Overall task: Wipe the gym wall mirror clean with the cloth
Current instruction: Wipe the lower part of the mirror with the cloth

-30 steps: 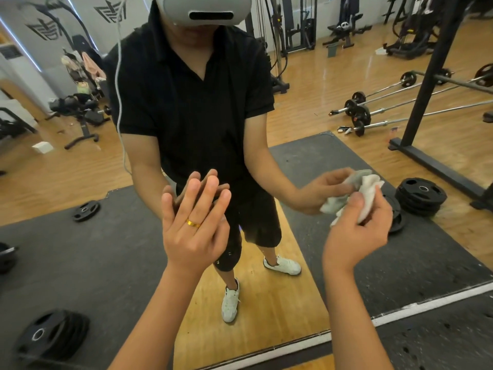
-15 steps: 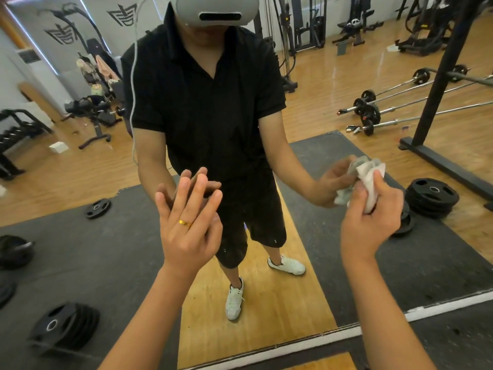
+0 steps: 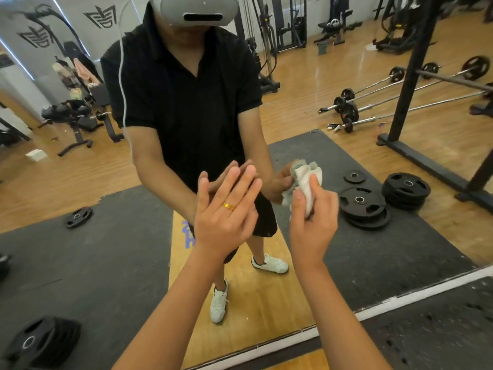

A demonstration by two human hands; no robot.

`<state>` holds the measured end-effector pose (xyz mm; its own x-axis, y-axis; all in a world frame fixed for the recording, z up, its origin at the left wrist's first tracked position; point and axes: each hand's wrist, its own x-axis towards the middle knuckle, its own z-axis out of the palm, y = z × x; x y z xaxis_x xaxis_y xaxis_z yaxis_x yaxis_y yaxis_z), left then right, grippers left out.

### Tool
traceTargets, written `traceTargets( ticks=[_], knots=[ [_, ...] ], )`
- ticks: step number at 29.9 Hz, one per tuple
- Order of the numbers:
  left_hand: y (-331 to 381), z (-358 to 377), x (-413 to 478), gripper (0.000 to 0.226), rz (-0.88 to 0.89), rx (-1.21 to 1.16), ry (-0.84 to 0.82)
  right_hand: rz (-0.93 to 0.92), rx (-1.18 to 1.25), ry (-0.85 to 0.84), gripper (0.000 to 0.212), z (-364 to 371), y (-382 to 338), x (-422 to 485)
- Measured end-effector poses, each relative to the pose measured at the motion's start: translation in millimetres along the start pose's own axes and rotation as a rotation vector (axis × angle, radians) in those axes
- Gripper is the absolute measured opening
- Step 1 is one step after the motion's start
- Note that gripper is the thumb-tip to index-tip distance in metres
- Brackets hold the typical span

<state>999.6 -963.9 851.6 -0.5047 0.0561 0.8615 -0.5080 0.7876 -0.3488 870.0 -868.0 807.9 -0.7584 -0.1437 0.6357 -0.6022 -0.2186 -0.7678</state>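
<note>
The left hand lies flat-fingered on the mirror; beside it, the right hand grips the cloth.

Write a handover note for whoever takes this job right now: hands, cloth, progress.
Left hand: open, fingers straight, flat on the mirror.
Right hand: holds the bunched white cloth, which meets its own reflection on the mirror, just right of the left hand.
Done: cannot tell; no wiped patch or streak shows.
Left: wipe across the mirror with the cloth.
</note>
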Motion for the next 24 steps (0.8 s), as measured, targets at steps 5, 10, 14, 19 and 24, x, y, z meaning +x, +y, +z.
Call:
traceTargets(
  ticks=[5, 10, 14, 19, 24],
  knots=[
    [-2.8, 3.4, -5.1, 0.043, 0.010, 0.023, 0.035, -0.326, -0.040, -0.222, 0.030, -1.2, 13.4, -7.5],
    [-1.0, 3.2, -5.6, 0.042, -0.004, 0.017, 0.038, -0.550, -0.221, -0.188, 0.031, -27.7, 47.2, 49.7],
    [-0.7, 6.8, -7.7, 0.044, -0.010, 0.017, 0.062, -0.123, -0.131, 0.096, 0.030, -25.5, 41.5, 62.9],
    [0.1, 7.1, -6.4, 0.038, 0.007, -0.016, 0.079, -0.025, -0.033, 0.060, 0.030, 7.6, 5.2, 5.4],
    [-1.2, 5.2, -8.1, 0.040, 0.022, -0.048, 0.041, -0.433, -0.190, -0.183, 0.028, -11.9, 26.3, 23.6]
  ],
)
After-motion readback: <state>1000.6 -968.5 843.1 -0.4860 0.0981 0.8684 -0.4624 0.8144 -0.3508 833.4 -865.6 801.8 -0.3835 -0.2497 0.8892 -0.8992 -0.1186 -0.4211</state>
